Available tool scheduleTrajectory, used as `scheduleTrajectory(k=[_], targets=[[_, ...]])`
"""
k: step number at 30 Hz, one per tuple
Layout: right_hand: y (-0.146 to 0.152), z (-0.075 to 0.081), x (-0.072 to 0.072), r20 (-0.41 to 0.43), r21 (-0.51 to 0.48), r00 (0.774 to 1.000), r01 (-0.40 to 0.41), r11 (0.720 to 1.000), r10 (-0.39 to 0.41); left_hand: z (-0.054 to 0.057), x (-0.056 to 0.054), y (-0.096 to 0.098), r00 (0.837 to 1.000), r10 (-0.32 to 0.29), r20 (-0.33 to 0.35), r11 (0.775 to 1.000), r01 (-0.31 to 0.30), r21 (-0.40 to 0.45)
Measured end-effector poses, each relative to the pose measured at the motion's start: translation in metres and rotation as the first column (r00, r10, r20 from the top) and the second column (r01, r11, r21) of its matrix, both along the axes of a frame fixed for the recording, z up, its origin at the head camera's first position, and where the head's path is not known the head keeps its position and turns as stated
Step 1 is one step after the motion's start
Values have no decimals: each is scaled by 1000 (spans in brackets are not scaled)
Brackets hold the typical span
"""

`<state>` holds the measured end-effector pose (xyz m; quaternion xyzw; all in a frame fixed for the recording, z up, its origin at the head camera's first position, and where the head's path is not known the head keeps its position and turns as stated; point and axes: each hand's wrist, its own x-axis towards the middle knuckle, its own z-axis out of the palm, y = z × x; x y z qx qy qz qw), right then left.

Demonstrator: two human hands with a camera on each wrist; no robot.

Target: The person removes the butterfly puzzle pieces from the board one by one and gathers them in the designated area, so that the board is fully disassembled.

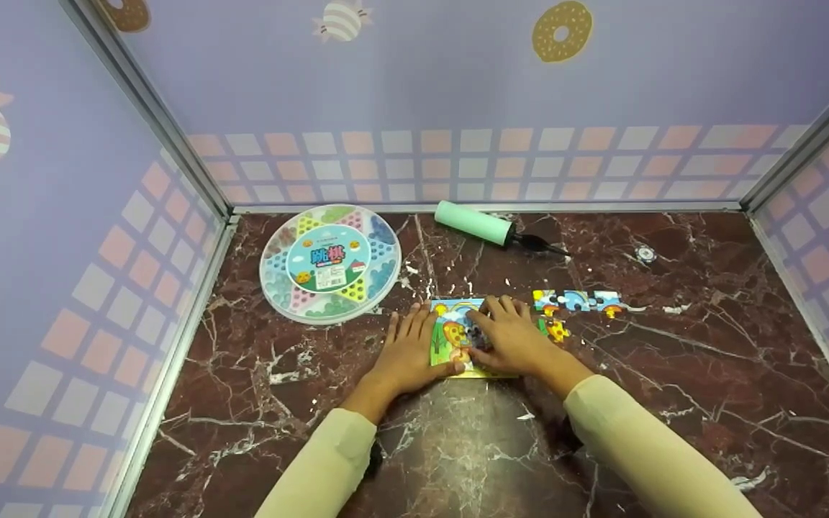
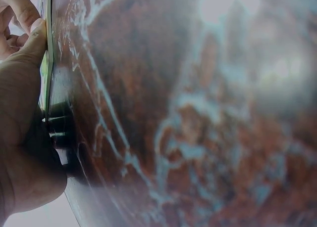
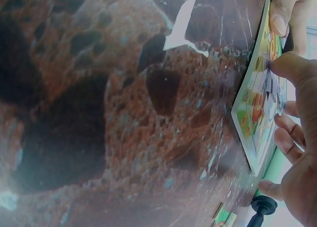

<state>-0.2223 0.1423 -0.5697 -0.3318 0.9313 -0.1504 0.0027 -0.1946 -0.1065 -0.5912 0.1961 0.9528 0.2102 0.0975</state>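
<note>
Between the left fingers point(image 1: 406, 327) and the right fingers point(image 1: 506, 308), the jigsaw puzzle point(image 1: 452, 334) has a blue sky, a yellow sun and green grass. The loose jigsaw pieces point(image 1: 577, 301) to the right of the right fingers are blue, white, yellow and green. Past the left fingers, the round Chinese checkers box point(image 1: 328, 257) has pink, yellow and blue triangles with dots around a sky-blue middle. Beyond the right fingers, the hand pump point(image 1: 473, 222) is mint green and black. Under the fingers, the tabletop point(image 1: 681, 403) is reddish brown with squiggly white lines. Farthest from them, the pale purple wall point(image 1: 450, 86) has pink and white squares.
</note>
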Motion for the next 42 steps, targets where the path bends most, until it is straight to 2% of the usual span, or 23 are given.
scheduleTrajectory(k=[14, 26, 33, 42], targets=[[5, -1, -2, -59, 18, 998, -29, 999, 30, -12, -6, 2, 999, 20, 30, 1000, -21, 14], [9, 1, -5, -120, 44, 992, -24, 999, 29, -7, -4, 2, 1000, 13, 27, 1000, -13, 20], [23, 1, -7, -134, 13, 991, -19, 1000, 21, 3, -1, 1, 1000, 2, -13, 999, -2, -32], [41, 3, -7, -136, -15, 991, 12, 1000, -14, -2, -1, -1, 1000, 5, 6, 1000, -5, 8]])
